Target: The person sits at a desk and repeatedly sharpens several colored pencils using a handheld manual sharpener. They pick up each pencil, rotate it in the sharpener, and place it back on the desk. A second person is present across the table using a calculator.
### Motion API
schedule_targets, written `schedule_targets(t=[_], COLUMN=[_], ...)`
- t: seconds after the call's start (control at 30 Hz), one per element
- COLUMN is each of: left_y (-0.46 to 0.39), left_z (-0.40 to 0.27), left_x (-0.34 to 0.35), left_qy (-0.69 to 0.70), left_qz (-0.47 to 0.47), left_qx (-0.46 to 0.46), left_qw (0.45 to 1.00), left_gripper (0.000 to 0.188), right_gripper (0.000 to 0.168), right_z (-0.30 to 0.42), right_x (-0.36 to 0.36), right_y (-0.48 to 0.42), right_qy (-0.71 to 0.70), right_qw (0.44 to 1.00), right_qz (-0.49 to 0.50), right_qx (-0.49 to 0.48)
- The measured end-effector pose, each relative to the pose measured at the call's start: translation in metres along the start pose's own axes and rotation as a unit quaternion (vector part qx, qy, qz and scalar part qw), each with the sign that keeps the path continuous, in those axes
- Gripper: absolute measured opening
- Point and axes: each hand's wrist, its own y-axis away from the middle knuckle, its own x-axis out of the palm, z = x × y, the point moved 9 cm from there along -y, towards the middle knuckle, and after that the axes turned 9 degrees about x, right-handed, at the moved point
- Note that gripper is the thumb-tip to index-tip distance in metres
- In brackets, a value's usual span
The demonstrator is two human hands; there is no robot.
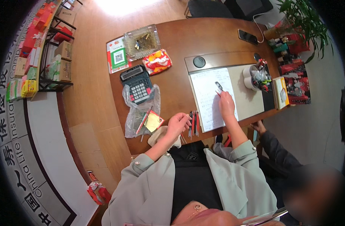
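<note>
My right hand (pixel 227 105) rests over a handwritten sheet of paper (pixel 210 104), its fingertips closed on a slim red item (pixel 218 93), perhaps part of a pen. Just beyond those fingertips is a small black-and-silver object (pixel 218 86), too small to name surely. My left hand (pixel 178 124) is at the desk's near edge with curled fingers; whether anything is pinched in them is unclear. Beside its fingertips lies a row of red and dark pens or refills (pixel 193 125). A pale cloth (pixel 158 136) is partly hidden beneath my left wrist.
Left on the wooden desk (pixel 172 93) are a calculator (pixel 137 84), a clear plastic bag (pixel 130 118), yellow notes (pixel 152 122), a red packet (pixel 157 61) and a clear tray (pixel 141 42). A pen holder (pixel 253 79) and phone (pixel 247 37) stand right. Another person's hand (pixel 258 127) touches the right edge.
</note>
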Motion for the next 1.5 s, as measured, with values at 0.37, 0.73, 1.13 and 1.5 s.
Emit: schedule_targets(t=[0.37, 0.73, 1.13, 1.5], left_y=[-0.009, -0.02, -0.015, -0.012], left_z=[0.005, 0.0, -0.003, 0.022], left_x=[0.019, 0.051, 0.039, 0.044], left_qy=[-0.018, 0.12, -0.055, 0.191], left_qz=[0.021, 0.046, 0.072, 0.093], left_qx=[-0.01, -0.028, 0.009, -0.109], left_qw=[1.0, 0.991, 0.996, 0.971], left_gripper=[0.022, 0.028, 0.029, 0.016], right_gripper=[0.016, 0.01, 0.016, 0.023], right_z=[0.018, 0.021, 0.036, 0.068], right_x=[-0.044, -0.007, -0.011, -0.019], right_y=[-0.004, 0.052, 0.093, 0.139], right_qy=[-0.113, -0.718, -0.692, -0.673], right_qw=[0.993, 0.563, 0.611, 0.551], right_qz=[-0.026, 0.254, 0.287, 0.426], right_qx=[-0.011, 0.32, 0.256, 0.25])
